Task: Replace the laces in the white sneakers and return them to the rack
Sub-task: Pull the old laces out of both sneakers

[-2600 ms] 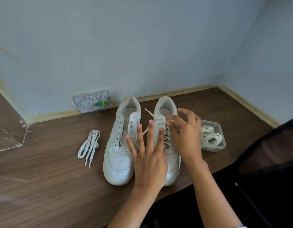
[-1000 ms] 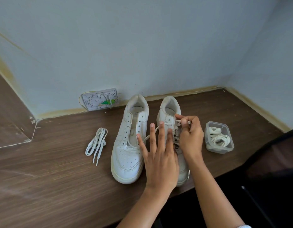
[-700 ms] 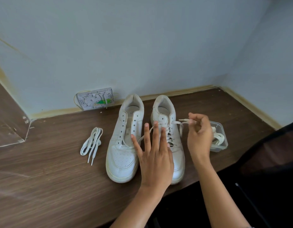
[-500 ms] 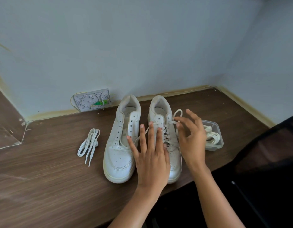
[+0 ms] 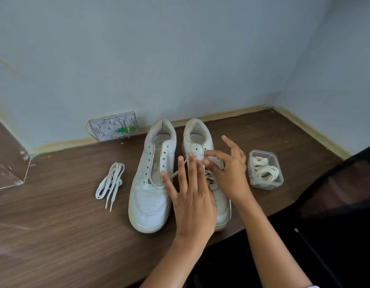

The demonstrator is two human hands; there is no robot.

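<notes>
Lying loose toward the left part of the brown wooden counter (image 5: 55,225) is a bundled white shoelace (image 5: 111,182), well apart from the wall. Behind it, at the back edge, a grey wall plate (image 5: 114,126) with green wiring is leaning against the blue wall. Near the middle of the counter the left sneaker (image 5: 151,177) is sitting unlaced, heel toward the wall and toe toward the front edge, with one lace strand (image 5: 175,173) trailing across its tongue. Just beside it the right sneaker (image 5: 200,140) is standing parallel, partly laced. The left hand (image 5: 190,196) is lying flat over that shoe's toe and lower lacing, fingers straight and spread. The right hand (image 5: 227,173) is reaching over the upper eyelets, thumb and forefinger nearly meeting at the lace, other fingers fanned out; whether they are actually pinching it cannot be told. Near the counter's right front edge a clear plastic tub (image 5: 265,170) is holding coiled white laces (image 5: 264,169).
</notes>
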